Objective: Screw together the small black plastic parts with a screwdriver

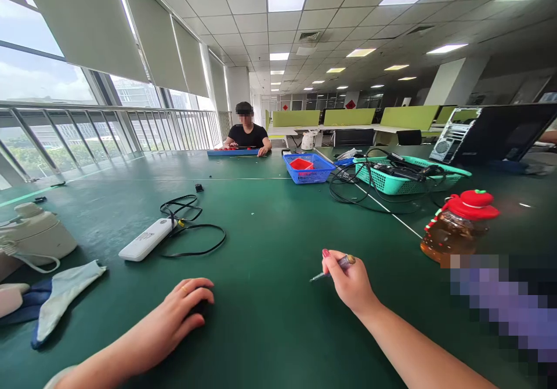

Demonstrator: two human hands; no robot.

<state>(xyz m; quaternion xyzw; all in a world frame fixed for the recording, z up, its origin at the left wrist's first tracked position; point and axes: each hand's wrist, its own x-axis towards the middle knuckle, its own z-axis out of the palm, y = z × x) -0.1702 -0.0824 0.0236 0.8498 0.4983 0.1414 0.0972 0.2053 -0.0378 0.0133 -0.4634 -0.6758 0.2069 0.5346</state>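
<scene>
My right hand (350, 282) is above the table at centre right, its fingers closed round a pen (343, 262). The pen has a grey barrel, a thin tip pointing left and down, and a brownish end. On the left side my left hand (187, 308) rests on the green table (261, 331), palm down. Its fingers are bent and the thumb stands apart from them, with a dark patch beneath that looks like shadow. Ahead of this hand lies a white power strip (147, 239) with a black cable (198, 254).
A jar with a red lid (456, 226) stands at right, near a pixelated purple shape. Further back are a blue basket (308, 174), a teal basket (391, 186) of cables and a computer case (491, 134). A glove (65, 299) lies left. Another person (247, 131) sits opposite.
</scene>
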